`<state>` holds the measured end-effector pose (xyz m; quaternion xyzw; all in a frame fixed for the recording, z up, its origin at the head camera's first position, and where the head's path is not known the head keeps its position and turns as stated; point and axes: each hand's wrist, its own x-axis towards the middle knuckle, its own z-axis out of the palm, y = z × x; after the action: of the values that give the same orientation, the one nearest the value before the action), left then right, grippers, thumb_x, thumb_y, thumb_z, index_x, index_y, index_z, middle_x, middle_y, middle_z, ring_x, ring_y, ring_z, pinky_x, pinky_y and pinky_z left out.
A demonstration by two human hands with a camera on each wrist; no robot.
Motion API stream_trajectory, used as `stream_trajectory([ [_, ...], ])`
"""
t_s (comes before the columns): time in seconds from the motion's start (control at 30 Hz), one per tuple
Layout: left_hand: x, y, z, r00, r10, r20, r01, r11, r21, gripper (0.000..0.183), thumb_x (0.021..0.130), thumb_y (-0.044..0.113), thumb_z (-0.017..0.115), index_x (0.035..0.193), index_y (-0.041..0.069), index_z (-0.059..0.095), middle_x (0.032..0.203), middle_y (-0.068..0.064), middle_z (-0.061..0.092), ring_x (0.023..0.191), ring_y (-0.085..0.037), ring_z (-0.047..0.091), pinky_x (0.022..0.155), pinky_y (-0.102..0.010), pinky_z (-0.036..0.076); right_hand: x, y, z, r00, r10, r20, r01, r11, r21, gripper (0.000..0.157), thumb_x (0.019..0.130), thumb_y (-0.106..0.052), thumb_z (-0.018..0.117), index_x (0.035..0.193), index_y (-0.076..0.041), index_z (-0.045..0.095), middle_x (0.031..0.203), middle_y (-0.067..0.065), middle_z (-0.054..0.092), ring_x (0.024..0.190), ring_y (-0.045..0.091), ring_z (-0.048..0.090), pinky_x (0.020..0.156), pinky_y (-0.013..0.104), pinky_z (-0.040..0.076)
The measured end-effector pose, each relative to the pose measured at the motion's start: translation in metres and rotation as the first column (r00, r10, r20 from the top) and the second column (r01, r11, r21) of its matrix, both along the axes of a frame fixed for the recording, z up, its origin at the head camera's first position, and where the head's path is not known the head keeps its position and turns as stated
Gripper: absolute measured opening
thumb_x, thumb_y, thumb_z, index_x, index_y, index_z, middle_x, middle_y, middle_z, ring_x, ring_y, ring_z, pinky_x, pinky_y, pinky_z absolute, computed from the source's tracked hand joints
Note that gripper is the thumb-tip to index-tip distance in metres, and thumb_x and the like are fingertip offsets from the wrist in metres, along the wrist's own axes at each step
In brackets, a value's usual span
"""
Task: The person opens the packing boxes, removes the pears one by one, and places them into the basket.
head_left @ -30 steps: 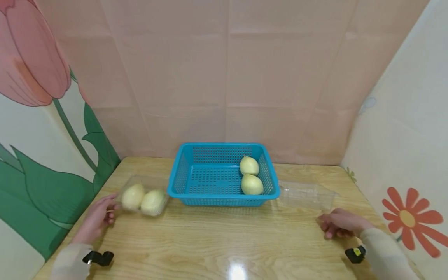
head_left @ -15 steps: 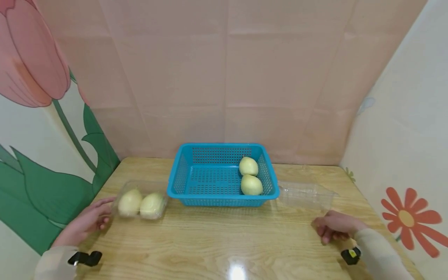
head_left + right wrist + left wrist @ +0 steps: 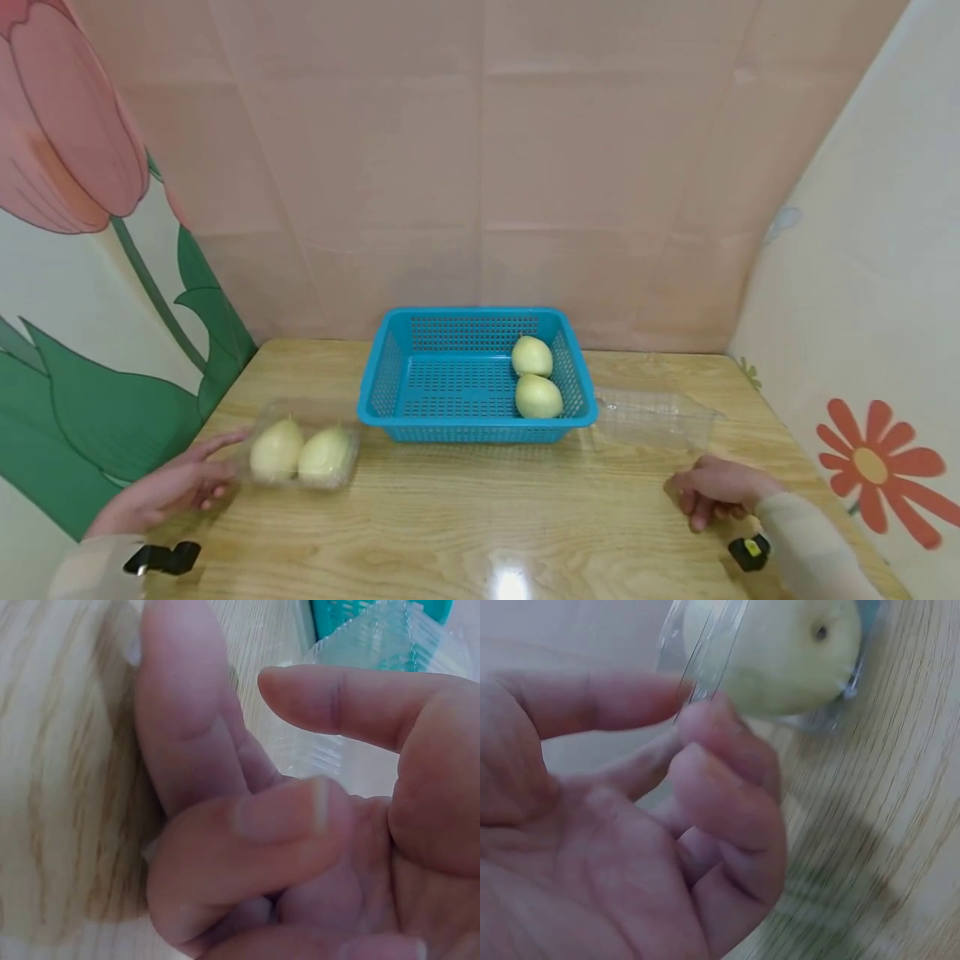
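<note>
At the table's left, my left hand point(image 3: 168, 492) pinches the near-left rim of a clear plastic box point(image 3: 832, 720) between thumb and fingertips. Two pale yellow-green pears sit side by side in it, a left pear point(image 3: 277, 451) and a right pear point(image 3: 326, 457). The left wrist view shows one pear point(image 3: 780, 652) close up, its small dark hollow facing the camera. My right hand point(image 3: 716, 490) rests low over the right of the table with loosely curled fingers, holding nothing. Just beyond it lies another clear plastic box point(image 3: 656, 419), with no fruit in it.
A blue perforated basket point(image 3: 480, 430) stands at the back middle of the wooden table point(image 3: 450, 517). Inside, along its right side, sit a rear pear point(image 3: 532, 357) and a front pear point(image 3: 538, 397). A pinkish cloth wall point(image 3: 480, 167) rises behind.
My left hand and the box of pears have come down onto the table, nearer to me and slightly left. The right hand has shifted a little to the left.
</note>
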<state>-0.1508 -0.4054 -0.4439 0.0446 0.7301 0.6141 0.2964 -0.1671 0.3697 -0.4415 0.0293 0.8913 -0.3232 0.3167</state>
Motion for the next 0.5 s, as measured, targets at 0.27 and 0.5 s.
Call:
stream_trajectory([
  [0.27, 0.007, -0.005, 0.002, 0.983, -0.184, 0.025, 0.181, 0.98, 0.078, 0.052, 0.109, 0.014, 0.036, 0.149, 0.044, 0.024, 0.086, -0.002, 0.053, 0.073, -0.013, 0.05, 0.07, -0.029, 0.048, 0.005, -0.014, 0.012, 0.993, 0.091, -0.073, -0.094, 0.995, -0.033, 0.049, 0.098, -0.036, 0.055, 0.066, -0.001, 0.068, 0.058, 0.006, 0.068, 0.042, 0.003, 0.033, 0.038, 0.017, 0.024],
  [0.5, 0.01, 0.003, 0.003, 0.968, -0.25, 0.013, 0.247, 0.962, 0.118, 0.058, 0.108, 0.01, 0.036, 0.143, 0.055, 0.03, 0.088, 0.0, 0.053, 0.078, -0.012, 0.052, 0.073, -0.029, 0.049, 0.011, -0.038, 0.029, 0.979, 0.15, -0.137, -0.166, 0.98, -0.111, 0.04, 0.099, -0.035, 0.057, 0.078, -0.002, 0.069, 0.063, 0.006, 0.067, 0.045, 0.006, 0.039, 0.04, 0.018, 0.028],
])
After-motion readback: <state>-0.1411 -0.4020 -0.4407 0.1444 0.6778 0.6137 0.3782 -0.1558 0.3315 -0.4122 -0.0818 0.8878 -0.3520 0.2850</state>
